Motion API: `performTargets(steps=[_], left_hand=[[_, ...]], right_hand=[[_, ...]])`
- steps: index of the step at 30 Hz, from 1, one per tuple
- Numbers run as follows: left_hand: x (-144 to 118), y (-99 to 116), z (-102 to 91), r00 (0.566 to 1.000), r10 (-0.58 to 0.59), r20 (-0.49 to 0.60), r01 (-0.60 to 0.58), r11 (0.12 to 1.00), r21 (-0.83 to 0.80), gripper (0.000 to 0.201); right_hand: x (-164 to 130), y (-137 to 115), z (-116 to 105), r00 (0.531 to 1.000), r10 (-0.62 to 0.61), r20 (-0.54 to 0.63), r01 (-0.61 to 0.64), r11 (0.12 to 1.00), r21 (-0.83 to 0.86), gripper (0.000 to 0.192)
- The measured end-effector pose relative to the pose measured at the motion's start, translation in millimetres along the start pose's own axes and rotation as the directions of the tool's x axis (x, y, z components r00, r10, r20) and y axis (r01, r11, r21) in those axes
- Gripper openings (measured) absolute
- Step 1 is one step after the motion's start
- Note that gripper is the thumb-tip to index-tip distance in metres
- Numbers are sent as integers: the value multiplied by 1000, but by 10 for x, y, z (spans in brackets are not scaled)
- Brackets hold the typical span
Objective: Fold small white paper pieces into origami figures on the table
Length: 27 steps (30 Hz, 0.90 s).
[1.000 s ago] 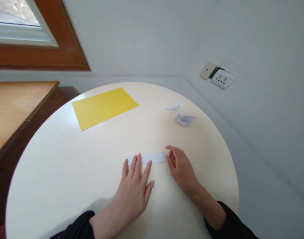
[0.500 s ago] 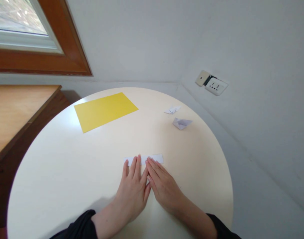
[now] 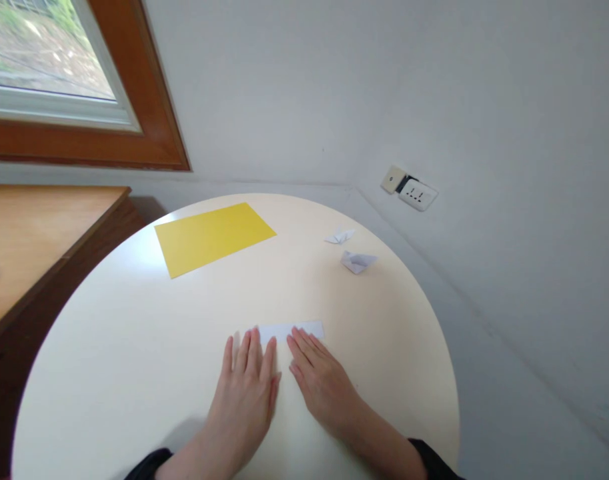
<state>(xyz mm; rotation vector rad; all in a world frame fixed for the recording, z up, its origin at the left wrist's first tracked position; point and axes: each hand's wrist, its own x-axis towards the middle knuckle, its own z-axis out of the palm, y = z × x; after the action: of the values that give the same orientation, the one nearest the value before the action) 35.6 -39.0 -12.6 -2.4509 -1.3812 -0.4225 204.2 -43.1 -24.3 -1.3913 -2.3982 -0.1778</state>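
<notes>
A narrow white paper strip [image 3: 279, 331], apparently folded, lies flat on the round table in front of me. My left hand [image 3: 247, 390] rests palm down at the strip's left end, its fingers stretched out and a little spread. Lying flat with fingers extended side by side, my right hand [image 3: 324, 380] has its fingertips on the right half of the strip. Both hands press from above rather than grip. The strip's near edge is partly hidden under the fingers.
Toward the back left of the white table [image 3: 109, 360] lies a yellow sheet [image 3: 214, 239]. Two folded white paper pieces, a larger one [image 3: 358, 262] and a smaller one [image 3: 340, 237], sit at the back right. A wooden desk [image 3: 44, 233] stands on the left; a wall socket [image 3: 418, 194] is beyond.
My left hand has slid left along the strip, away from my right hand, which stays near the right half. The view has tilted up slightly.
</notes>
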Motion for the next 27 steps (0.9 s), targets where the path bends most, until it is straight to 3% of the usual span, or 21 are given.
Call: performTargets(steps=[8,13,18,22,27], left_hand=[[-62,-119,-6,997,36,-75,-30,997,78,38],[-55,-97,25,995,32,-96,-24,996,89,39],[-32,-97,-13,998,33,-58,-28,996,86,42],[-11,-98,-62,999,27,-18,-26,997,77,43],[-17,-96,-69,999,20,25,-21,997,78,44]], right_hand=[[2,-39,25,1000,5,29,-4,999,-39,39],[59,-189,88,995,55,86,-46,994,-103,48],[178,-322,146,986,-123,108,133,987,-85,46],[179,-250,104,984,-171,55,176,980,-97,44],[49,-42,-19,993,-115,38,118,988,-103,39]])
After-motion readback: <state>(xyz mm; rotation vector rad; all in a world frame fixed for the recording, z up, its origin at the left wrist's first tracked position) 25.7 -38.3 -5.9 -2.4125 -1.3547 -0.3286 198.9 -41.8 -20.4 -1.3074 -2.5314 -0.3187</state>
